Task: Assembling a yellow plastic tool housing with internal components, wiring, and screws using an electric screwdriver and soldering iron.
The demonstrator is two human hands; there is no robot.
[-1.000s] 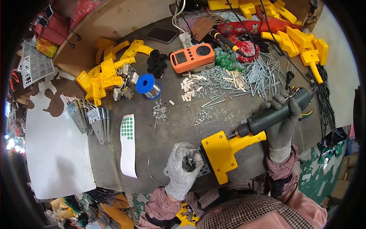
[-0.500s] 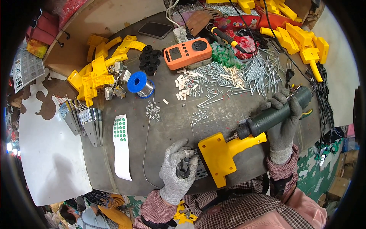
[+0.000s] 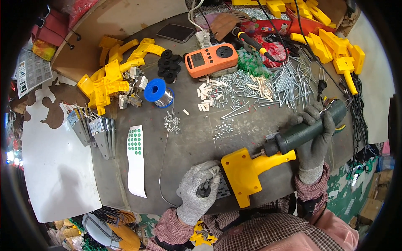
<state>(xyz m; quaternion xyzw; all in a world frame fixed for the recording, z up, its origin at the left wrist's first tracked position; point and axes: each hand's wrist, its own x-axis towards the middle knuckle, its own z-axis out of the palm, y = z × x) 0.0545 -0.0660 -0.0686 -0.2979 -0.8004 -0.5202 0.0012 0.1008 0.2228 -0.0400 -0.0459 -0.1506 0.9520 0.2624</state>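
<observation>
My right hand, in a grey glove, is wrapped round a dark green electric screwdriver. Its bit meets the upper right side of a yellow plastic housing with a handle. My gloved left hand is closed at the housing's left edge and steadies it, the fingertips partly hidden. A small black round part shows within the curl of that hand. Beside the left fingers, a perforated metal plate juts out from behind the housing.
Loose screws and long bolts lie beyond my hands, with small nuts nearer. A solder spool, orange meter, black knobs, sticker strip and metal blades stand leftward. Yellow housings pile at far right.
The whole scene has shifted slightly rightward in view. The screwdriver remains against the housing, and both hands keep their grips.
</observation>
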